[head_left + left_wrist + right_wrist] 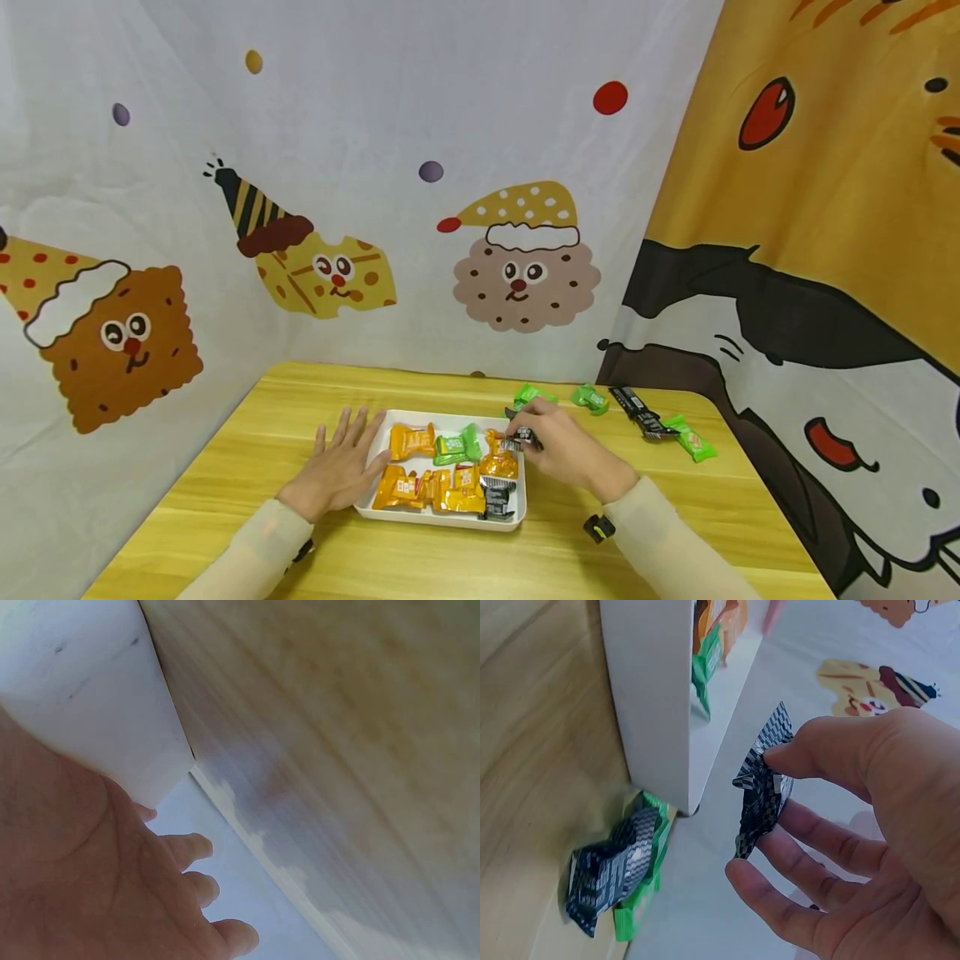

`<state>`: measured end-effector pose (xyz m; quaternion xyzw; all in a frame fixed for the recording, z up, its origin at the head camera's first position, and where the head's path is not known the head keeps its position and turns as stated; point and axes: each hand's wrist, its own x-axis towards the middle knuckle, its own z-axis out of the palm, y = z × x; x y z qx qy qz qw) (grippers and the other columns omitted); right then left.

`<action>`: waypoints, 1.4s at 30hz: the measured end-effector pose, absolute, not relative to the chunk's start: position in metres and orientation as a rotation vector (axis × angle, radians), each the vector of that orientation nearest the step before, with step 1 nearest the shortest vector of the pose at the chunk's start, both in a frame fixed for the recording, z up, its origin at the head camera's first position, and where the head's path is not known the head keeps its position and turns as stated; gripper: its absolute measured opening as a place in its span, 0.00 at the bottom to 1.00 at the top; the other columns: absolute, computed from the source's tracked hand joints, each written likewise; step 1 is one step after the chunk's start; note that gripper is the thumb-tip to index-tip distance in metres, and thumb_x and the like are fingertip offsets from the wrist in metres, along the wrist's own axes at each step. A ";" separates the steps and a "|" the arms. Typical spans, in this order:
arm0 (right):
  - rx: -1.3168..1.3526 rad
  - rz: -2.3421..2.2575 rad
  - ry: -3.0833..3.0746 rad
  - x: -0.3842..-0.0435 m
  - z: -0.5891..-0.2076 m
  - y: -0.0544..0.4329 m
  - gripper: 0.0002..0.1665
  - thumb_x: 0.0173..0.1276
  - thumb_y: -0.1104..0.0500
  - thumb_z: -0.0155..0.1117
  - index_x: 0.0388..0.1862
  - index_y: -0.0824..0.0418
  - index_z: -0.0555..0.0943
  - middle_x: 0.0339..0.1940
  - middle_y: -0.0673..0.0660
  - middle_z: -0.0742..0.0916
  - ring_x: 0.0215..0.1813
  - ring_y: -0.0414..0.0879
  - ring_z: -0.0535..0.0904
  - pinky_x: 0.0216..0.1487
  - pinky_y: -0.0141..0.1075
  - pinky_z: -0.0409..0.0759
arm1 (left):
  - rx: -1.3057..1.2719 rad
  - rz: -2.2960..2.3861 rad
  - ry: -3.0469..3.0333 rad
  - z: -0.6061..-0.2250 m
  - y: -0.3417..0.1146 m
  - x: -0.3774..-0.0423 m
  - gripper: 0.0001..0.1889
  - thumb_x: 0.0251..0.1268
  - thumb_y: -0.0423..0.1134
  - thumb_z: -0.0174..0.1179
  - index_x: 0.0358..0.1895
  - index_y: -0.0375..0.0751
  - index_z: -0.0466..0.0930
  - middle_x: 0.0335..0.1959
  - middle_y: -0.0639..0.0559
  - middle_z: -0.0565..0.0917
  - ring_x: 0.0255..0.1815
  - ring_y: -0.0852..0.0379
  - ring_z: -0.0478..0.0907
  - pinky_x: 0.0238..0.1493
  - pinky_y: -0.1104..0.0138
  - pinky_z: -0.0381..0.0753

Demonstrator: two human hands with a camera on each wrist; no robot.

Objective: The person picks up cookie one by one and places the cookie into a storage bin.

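Note:
My right hand (562, 446) pinches a black-wrapped candy (765, 787) between thumb and fingers, above the right edge of the white tray (420, 518). Inside the tray lie several orange-wrapped candies (411, 442), a green-wrapped candy (457, 446) and a black-wrapped candy (497, 500). At the tray's left side is my left hand (337, 467), its fingers spread and straight, the thumb reaching over the rim. The left wrist view shows its palm beside the tray wall, holding nothing.
Behind and right of the tray, more candies lie on the wooden table (637, 500): green ones (590, 399), (692, 439) and black ones (637, 410). A cloth curtain (360, 108) with cartoon prints hangs along the back and sides.

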<state>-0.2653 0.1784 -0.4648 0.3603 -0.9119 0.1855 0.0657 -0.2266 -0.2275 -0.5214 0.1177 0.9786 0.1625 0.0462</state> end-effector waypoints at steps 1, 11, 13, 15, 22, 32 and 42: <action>1.098 0.552 -2.746 -0.264 -0.465 0.177 0.19 0.73 0.70 0.80 0.60 0.56 0.95 0.62 0.57 0.91 0.61 0.49 0.88 0.62 0.43 0.96 | 0.358 0.494 2.986 -0.521 -0.227 -0.226 0.42 0.99 0.62 0.41 1.00 0.46 0.43 0.99 0.31 0.41 1.00 0.22 0.36 0.92 0.17 0.34; 1.203 0.585 -2.776 -0.252 -0.466 0.165 0.20 0.74 0.71 0.80 0.60 0.55 0.95 0.62 0.55 0.91 0.59 0.48 0.89 0.54 0.34 0.94 | 0.359 0.504 2.981 -0.522 -0.227 -0.226 0.42 0.99 0.62 0.42 1.00 0.47 0.43 0.99 0.31 0.41 1.00 0.23 0.35 0.92 0.17 0.34; 1.222 0.582 -2.784 -0.250 -0.468 0.164 0.20 0.75 0.70 0.79 0.61 0.54 0.95 0.61 0.54 0.91 0.59 0.47 0.88 0.54 0.34 0.92 | 0.360 0.506 2.985 -0.522 -0.227 -0.226 0.42 0.99 0.62 0.42 1.00 0.46 0.43 0.99 0.31 0.41 1.00 0.22 0.36 0.92 0.17 0.34; 1.237 0.583 -2.792 -0.248 -0.470 0.162 0.19 0.76 0.70 0.79 0.61 0.54 0.95 0.61 0.54 0.91 0.59 0.47 0.87 0.54 0.34 0.91 | 0.356 0.504 2.986 -0.523 -0.227 -0.225 0.42 0.99 0.62 0.42 1.00 0.47 0.43 0.99 0.31 0.41 1.00 0.22 0.36 0.92 0.17 0.34; 1.262 0.569 -2.829 -0.244 -0.477 0.158 0.19 0.76 0.68 0.80 0.62 0.56 0.95 0.63 0.55 0.91 0.56 0.44 0.87 0.51 0.32 0.89 | 0.354 0.513 2.982 -0.522 -0.227 -0.225 0.42 0.99 0.62 0.42 1.00 0.47 0.43 0.99 0.30 0.42 1.00 0.23 0.35 0.91 0.16 0.34; 1.283 0.499 -2.825 -0.238 -0.480 0.155 0.18 0.77 0.65 0.82 0.62 0.56 0.94 0.63 0.55 0.92 0.55 0.41 0.88 0.55 0.32 0.92 | 0.345 0.511 2.973 -0.522 -0.226 -0.224 0.42 0.99 0.62 0.41 1.00 0.47 0.42 0.99 0.30 0.42 1.00 0.23 0.35 0.92 0.17 0.33; 1.220 0.530 -2.806 -0.241 -0.480 0.161 0.21 0.78 0.63 0.82 0.67 0.56 0.92 0.67 0.57 0.91 0.47 0.41 0.87 0.50 0.30 0.91 | 0.360 0.507 2.983 -0.523 -0.227 -0.226 0.42 0.99 0.62 0.41 1.00 0.46 0.43 0.99 0.29 0.43 1.00 0.22 0.37 0.92 0.17 0.34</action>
